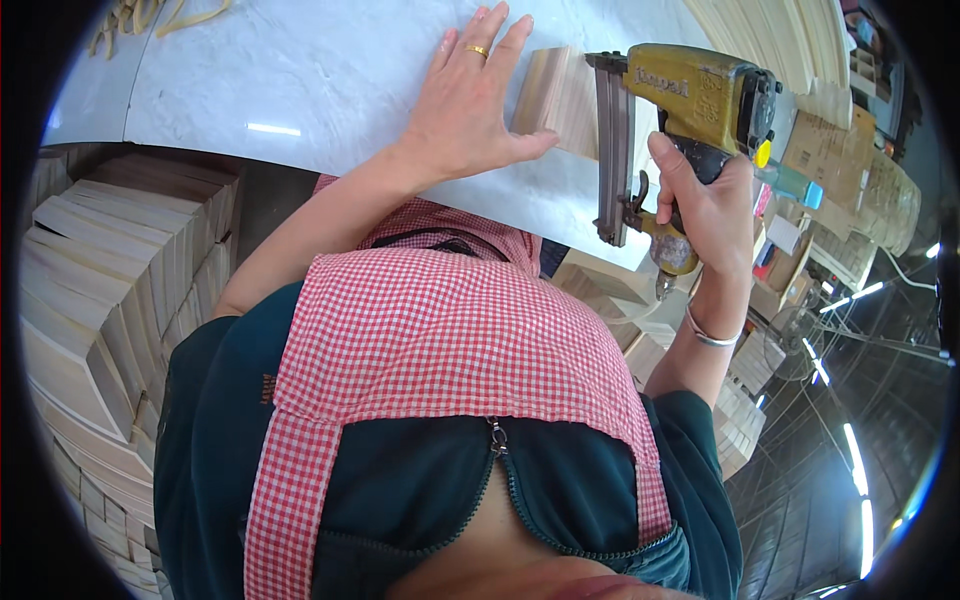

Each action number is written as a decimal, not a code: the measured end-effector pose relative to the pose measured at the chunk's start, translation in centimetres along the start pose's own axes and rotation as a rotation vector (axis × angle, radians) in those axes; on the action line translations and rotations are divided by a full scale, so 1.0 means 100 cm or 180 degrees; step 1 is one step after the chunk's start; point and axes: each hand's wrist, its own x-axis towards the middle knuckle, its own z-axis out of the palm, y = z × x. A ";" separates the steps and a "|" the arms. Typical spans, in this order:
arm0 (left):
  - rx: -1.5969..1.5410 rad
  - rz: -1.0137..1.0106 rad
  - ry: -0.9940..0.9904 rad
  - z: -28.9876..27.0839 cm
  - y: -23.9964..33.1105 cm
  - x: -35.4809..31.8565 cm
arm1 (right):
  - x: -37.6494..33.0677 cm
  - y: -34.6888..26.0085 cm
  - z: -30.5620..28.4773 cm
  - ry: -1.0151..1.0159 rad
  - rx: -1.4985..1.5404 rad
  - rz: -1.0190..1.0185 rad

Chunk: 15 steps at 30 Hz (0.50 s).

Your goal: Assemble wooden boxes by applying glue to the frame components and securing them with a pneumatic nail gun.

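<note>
My left hand [470, 100] lies flat with fingers spread on the pale marble-look tabletop [300, 70], its thumb against a small light wooden piece [555, 95]. A gold ring sits on one finger. My right hand [705, 190] grips the handle of a yellow pneumatic nail gun [690, 95]. The gun's dark magazine [612, 150] stands against the right side of the wooden piece. A silver bracelet circles my right wrist.
Stacks of light wooden boards [110, 270] fill the left side below the table edge. More wooden blocks [740, 400] and cardboard boxes [830, 150] sit at the right. A red checked apron over a dark jacket fills the lower middle.
</note>
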 end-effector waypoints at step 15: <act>-0.0124 -0.0155 0.0594 0.012 0.000 -0.004 | 0.032 -0.012 -0.026 -0.0598 -0.0493 -0.0250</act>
